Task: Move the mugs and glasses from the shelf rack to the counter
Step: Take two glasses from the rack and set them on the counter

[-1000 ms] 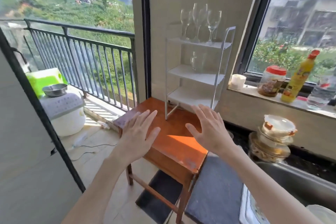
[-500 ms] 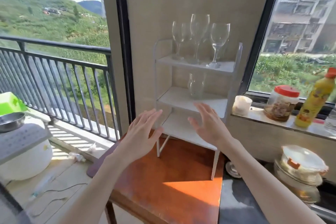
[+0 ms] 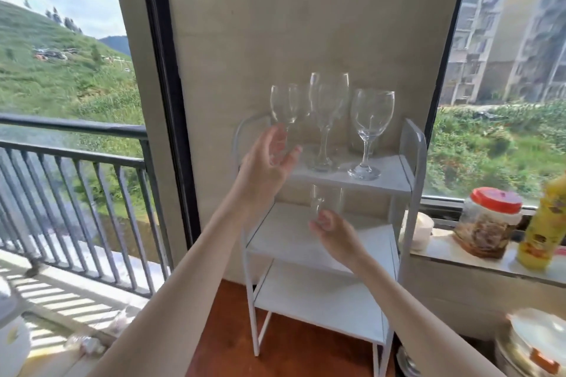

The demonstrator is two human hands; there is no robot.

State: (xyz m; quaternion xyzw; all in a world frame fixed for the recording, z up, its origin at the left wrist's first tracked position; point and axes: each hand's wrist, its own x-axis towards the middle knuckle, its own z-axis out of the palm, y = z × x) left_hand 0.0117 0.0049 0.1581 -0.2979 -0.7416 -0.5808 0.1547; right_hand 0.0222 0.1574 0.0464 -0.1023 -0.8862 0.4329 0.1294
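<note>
A white three-tier shelf rack (image 3: 395,180) stands on a wooden table (image 3: 294,352). Three clear wine glasses sit on its top tier: a left one (image 3: 284,104), a tall middle one (image 3: 328,113) and a right one (image 3: 371,125). A clear glass mug (image 3: 326,199) stands on the middle tier. My left hand (image 3: 266,168) is open at the stem of the left wine glass, fingers spread around it without closing. My right hand (image 3: 333,231) is open, its fingertips at the base of the mug.
On the window sill to the right stand a white cup (image 3: 421,231), a red-lidded jar (image 3: 487,223) and a yellow bottle (image 3: 542,226). Stacked lidded containers (image 3: 533,343) sit at the lower right. A balcony railing (image 3: 76,168) is to the left.
Both hands have risen from above the table to the rack: the left to the top tier's left glass, the right to the middle tier's mug. The view has moved closer and tilted up.
</note>
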